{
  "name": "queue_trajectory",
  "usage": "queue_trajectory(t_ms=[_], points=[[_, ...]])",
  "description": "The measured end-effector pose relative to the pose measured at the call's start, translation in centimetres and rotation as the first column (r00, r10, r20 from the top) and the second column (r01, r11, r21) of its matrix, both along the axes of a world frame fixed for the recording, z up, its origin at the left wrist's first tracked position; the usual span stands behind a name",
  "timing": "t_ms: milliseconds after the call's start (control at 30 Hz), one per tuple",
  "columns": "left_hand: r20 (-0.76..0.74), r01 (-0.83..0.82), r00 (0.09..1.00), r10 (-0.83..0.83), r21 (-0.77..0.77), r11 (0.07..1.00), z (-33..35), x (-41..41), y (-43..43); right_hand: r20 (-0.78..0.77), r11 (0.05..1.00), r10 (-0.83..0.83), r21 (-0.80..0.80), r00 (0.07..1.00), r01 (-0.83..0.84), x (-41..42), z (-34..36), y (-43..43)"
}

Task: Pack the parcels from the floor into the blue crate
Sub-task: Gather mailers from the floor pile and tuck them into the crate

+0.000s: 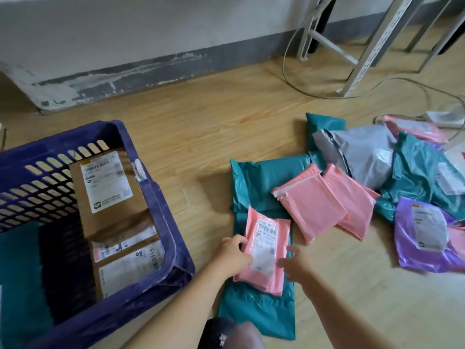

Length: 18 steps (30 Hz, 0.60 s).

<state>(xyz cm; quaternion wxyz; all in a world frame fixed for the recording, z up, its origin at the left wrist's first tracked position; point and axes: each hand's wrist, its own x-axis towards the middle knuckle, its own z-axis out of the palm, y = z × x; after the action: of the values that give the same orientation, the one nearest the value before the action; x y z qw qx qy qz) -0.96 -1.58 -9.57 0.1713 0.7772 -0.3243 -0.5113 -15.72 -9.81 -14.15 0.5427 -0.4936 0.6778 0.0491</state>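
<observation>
Left hand [234,255] grips a pink parcel [266,250]; right hand [294,265] spread beside it, over wooden floor [201,117]; grey wall [125,34] beyond.

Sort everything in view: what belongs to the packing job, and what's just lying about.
Job: blue crate, labelled pink parcel in the left hand, teal parcels, plain pink parcels, grey parcel, purple parcel.
Lying about: white cable, metal rack legs, power strip.

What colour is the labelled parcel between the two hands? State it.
The parcel is pink, with a white barcode label; the head view shows it best.
</observation>
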Motion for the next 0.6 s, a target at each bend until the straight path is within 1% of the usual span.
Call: queue_trajectory(t_ms=[33, 100, 167, 200, 267, 333, 400, 467, 600], points=[[-0.026, -0.001, 1.000, 0.002, 0.030, 1.000, -0.5, 0.0, 0.2, 0.014, 0.997, -0.049, 0.068, 0.999, 0.048, -0.2, -0.5, 0.2], [-0.080, -0.006, 0.997, 0.011, 0.061, 0.998, -1.5, 0.0, 0.3, 0.040, 0.985, -0.132, 0.119, 0.990, 0.127, -0.5, -1.6, 0.3], [-0.134, -0.018, 0.991, 0.027, 0.067, 0.998, -2.0, 0.0, 0.2, 0.040, 0.971, -0.224, 0.095, 0.974, 0.220, -0.5, -2.7, 0.2], [-0.155, -0.023, 0.987, 0.033, 0.070, 0.997, -2.1, 0.0, 0.1, 0.024, 0.968, -0.247, 0.057, 0.969, 0.245, -0.5, -3.3, 0.0], [-0.184, -0.030, 0.982, 0.042, 0.068, 0.997, -2.3, 0.0, -0.2, -0.007, 0.976, -0.217, 0.011, 0.976, 0.217, -0.1, -3.6, -0.4], [-0.202, -0.025, 0.979, 0.037, 0.063, 0.998, -2.4, 0.0, -0.4, 0.006, 0.986, -0.151, 0.068, 0.989, 0.150, 0.6, -3.5, -0.2], [-0.199, -0.020, 0.979, 0.033, 0.065, 0.998, -2.4, -0.4, -0.5, 0.030, 0.987, -0.120, 0.116, 0.992, 0.115, 1.2, -3.0, 0.3], [-0.156, -0.030, 0.987, 0.039, 0.059, 0.998, -2.4, -0.8, -0.6, 0.060, 0.981, -0.140, 0.140, 0.988, 0.131, 1.7, -2.5, 0.7], [-0.093, -0.051, 0.995, 0.048, -0.029, 0.998, -0.9, -1.0, -0.9, 0.093, 0.935, -0.329, 0.168, 0.940, 0.311, 1.6, -1.7, 0.5]])
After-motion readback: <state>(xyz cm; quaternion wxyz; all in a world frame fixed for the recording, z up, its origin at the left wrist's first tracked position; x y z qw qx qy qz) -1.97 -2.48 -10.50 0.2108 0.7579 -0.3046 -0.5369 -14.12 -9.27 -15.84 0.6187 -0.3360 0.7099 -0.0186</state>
